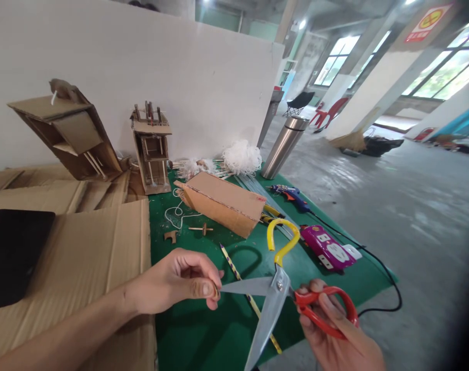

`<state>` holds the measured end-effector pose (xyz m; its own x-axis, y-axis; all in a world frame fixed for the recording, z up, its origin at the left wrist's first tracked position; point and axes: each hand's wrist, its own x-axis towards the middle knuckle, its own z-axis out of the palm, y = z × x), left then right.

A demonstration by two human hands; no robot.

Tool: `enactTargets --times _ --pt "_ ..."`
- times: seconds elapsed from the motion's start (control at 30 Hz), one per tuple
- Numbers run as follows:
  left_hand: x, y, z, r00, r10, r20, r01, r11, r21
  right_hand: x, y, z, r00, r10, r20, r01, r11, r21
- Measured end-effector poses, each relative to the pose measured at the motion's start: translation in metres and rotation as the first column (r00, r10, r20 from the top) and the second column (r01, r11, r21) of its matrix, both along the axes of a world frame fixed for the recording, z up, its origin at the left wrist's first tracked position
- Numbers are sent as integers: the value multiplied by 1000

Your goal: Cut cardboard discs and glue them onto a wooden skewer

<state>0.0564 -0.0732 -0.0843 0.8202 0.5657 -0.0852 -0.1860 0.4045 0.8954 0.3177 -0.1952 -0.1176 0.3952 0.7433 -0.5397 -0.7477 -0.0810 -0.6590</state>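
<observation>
Held in my right hand (pixel 331 324) by its red handle is a large pair of scissors (pixel 271 293), its blades spread wide and its yellow handle pointing up. One blade's tip reaches the fingers of my left hand (pixel 191 283). Those fingers pinch a small brown cardboard piece (pixel 216 293), mostly hidden by the thumb. Beneath the scissors a yellow patterned pencil (pixel 234 268) lies on the green mat (pixel 191 330). Just beyond my left hand are a small cardboard cutout (pixel 170 236) and a stick with a little disc (pixel 203 229).
A cardboard box (pixel 222 201) lies mid-table, with white string (pixel 176 214) beside it. Cardboard structures (pixel 151 154) stand at the back left. To the right are a glue gun (pixel 290 195), a purple packet (pixel 327 247), a black cable (pixel 385 273) and a steel flask (pixel 284 147).
</observation>
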Motion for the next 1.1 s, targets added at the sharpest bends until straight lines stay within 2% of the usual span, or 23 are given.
enactTargets --times 0.07,0.17,0.33,0.53,0.6,0.67,0.73,0.83,0.9,1.1 --pt "0 0 4 999 -22 -32 24 998 56 2 0 0 998 62 -10 -62 998 -6" --pt "-1 1 10 992 -55 -111 77 975 208 3 1 3 993 118 13 -118 993 -9" --pt "-2 -1 19 965 -81 -248 189 873 450 3 5 7 994 114 -2 -114 992 -50" --pt "-4 -3 27 958 -44 -285 215 765 606 7 7 6 988 150 -24 -151 988 -45" --pt "-4 -3 29 957 -26 -289 209 753 624 7 7 5 989 148 -19 -148 988 -45" --pt "-3 -4 28 960 -29 -279 197 778 597 7 7 3 990 141 -21 -142 989 -42" --pt "-1 -5 25 968 -39 -246 169 831 530 8 6 2 990 135 -31 -136 990 -30" --pt "2 -9 17 985 -44 -169 101 934 343 10 4 -3 989 139 -55 -139 990 8" --pt "3 -11 13 993 -42 -108 64 978 201 11 2 -7 986 153 -70 -150 988 39" --pt "4 -14 10 1000 -19 10 19 1000 11 8 -5 -12 990 138 -12 -137 988 66"
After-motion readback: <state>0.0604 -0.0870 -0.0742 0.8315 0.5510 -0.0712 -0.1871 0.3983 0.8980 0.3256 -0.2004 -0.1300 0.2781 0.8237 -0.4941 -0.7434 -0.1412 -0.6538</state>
